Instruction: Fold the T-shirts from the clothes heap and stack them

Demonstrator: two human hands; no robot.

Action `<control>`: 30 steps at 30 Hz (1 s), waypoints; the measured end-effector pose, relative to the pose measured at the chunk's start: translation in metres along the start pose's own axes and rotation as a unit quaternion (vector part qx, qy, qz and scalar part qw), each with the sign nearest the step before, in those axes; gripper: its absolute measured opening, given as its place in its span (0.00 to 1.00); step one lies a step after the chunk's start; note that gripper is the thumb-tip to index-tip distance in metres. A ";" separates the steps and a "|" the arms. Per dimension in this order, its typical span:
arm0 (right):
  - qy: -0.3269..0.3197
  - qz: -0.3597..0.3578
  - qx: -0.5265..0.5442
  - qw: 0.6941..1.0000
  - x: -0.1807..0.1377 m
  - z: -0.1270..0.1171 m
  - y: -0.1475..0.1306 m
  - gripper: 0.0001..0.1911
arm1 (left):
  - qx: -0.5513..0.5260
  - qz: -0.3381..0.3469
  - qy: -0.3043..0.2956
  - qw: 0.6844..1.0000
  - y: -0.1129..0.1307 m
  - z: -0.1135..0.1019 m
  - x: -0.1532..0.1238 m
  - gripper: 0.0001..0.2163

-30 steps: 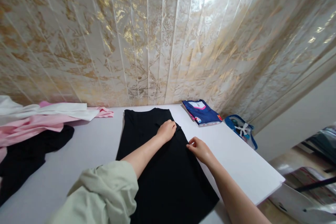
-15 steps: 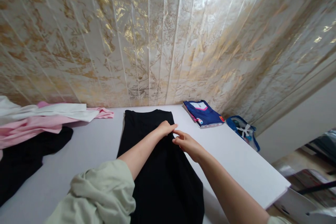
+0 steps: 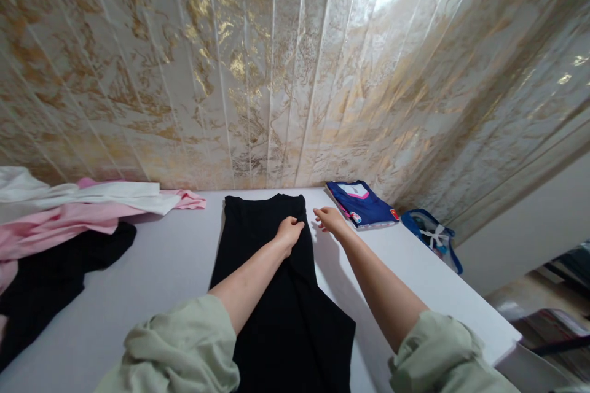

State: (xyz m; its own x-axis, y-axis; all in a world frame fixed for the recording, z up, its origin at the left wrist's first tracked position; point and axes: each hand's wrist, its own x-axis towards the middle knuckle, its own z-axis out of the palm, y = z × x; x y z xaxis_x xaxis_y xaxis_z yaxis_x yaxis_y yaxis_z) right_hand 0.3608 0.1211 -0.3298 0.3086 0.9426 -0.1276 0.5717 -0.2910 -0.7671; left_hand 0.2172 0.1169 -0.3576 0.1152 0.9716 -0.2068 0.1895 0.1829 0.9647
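Observation:
A black garment lies lengthwise on the white table, its narrow end toward the curtain. Its right side juts out to a corner near the front, and its exact kind cannot be made out. My left hand is on the cloth close to the right edge of its upper part, fingers closed on the fabric. Just right of that edge, my right hand hovers over the tabletop with fingers slightly curled and apart, holding nothing. The folded navy garment, with a pink-trimmed white neck, lies just beyond my right hand.
Loose white and pink clothes lie heaped at the left, with another black garment below them. A blue-edged clear bag stands beside the table's right edge. A patterned gold and silver curtain hangs behind.
My right hand has left the garment's edge and moved up and away from my left hand. The garment's right side now lies in a sharper, straighter outline.

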 end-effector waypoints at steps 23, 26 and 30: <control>0.022 -0.117 -0.199 0.973 0.029 0.103 -0.061 0.19 | -0.202 -0.114 0.020 0.972 -0.022 -0.041 -0.024 0.05; 0.017 -0.126 -0.198 0.972 0.029 0.106 -0.063 0.19 | -0.212 -0.114 0.027 0.970 -0.023 -0.047 -0.026 0.04; 0.009 -0.135 -0.197 0.971 0.031 0.103 -0.062 0.18 | -0.218 -0.121 0.024 0.968 -0.024 -0.050 -0.028 0.04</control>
State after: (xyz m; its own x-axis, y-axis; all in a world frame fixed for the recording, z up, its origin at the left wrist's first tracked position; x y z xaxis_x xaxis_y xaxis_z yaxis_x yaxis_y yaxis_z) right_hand 0.2568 0.1847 -0.3509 0.1181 0.9912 0.0596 0.8791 -0.0765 -0.4704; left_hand 0.1606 0.0932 -0.3665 0.0715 0.8961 -0.4381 -0.2252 0.4424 0.8681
